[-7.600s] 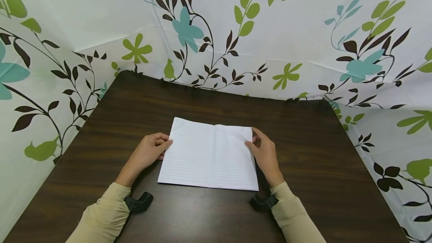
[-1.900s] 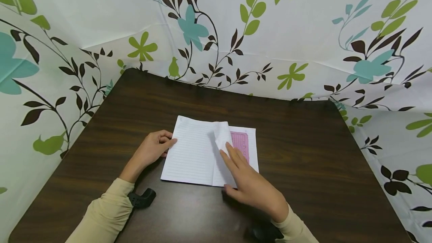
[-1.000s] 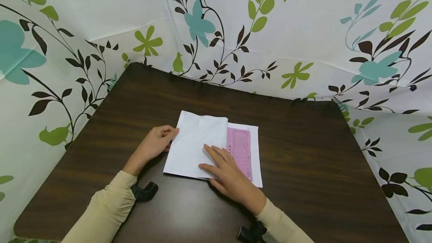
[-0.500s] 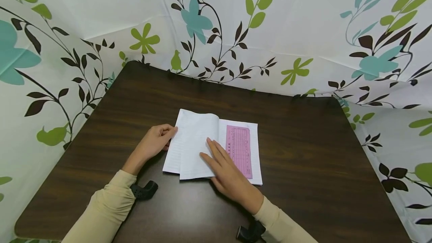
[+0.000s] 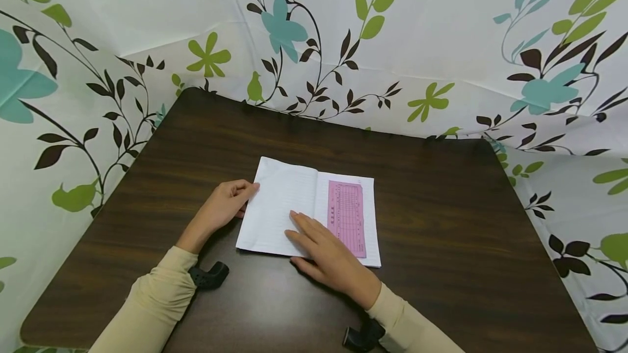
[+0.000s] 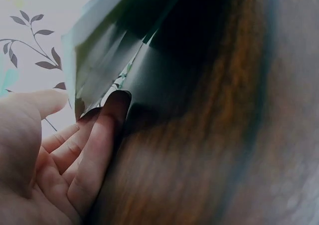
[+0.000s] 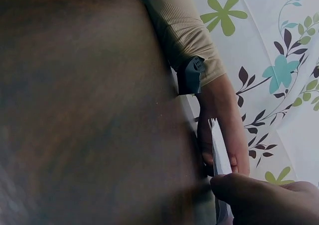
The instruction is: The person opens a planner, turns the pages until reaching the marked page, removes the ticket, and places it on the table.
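Grip of left hand (image 5: 221, 208) pinches notebook (image 5: 308, 202) by left edge; right hand (image 5: 330, 257), fingers extended, touches its left page. Notebook lies open on desk (image 5: 436, 222), pink slip (image 5: 346, 217) on its right page.

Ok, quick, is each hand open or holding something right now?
Left hand: closed, pinching the left edge of the open lined notebook.
Right hand: open, resting on the left page.

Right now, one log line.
left hand: holds notebook edge; right hand: rests on left page; pink slip: on right page
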{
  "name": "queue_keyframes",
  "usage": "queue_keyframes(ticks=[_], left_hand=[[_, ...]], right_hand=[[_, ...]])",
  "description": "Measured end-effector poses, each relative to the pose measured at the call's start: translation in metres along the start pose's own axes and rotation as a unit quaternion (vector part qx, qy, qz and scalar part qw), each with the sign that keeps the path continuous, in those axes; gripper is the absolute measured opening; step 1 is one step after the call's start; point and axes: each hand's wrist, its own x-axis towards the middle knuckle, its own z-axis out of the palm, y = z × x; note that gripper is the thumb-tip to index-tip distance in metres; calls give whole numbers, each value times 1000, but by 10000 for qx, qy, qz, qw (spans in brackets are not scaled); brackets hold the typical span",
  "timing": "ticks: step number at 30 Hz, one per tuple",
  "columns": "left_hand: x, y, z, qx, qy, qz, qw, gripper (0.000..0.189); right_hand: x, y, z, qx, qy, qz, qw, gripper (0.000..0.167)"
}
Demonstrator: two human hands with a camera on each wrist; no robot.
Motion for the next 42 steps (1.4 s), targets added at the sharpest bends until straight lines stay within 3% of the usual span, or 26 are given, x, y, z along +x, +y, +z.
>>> queue_keyframes(ticks=[6,12,17,22,26,31,36,42], left_hand=[[1,1,2,20,-87,-36,10000,42],[0,0,3,381,-13,70,9992,32],[-1,-1,3,465,27,95,9989,30],[-2,0,3,436,-5,94,9990,31],[-1,1,3,425,-34,120,9990,31],[-1,0,3,412,-29,173,9990,30],[-1,-1,4,451,-27,198,9988,29],[0,-2,4,479,3,216,9986,29]], right_hand=[[0,2,0,64,112,-54,9999,50],[0,11,-5,-43,756,-12,9971,37],[-2,30,-18,-224,1690,930,9810,21],[-9,55,-33,-719,2214,2298,9450,16],[-16,70,-41,-841,2033,3402,9143,23],[-20,79,-44,-491,1314,4327,8905,42],[-21,81,-41,-274,1020,4624,8804,46],[-20,81,-39,-54,1154,4529,8841,30]])
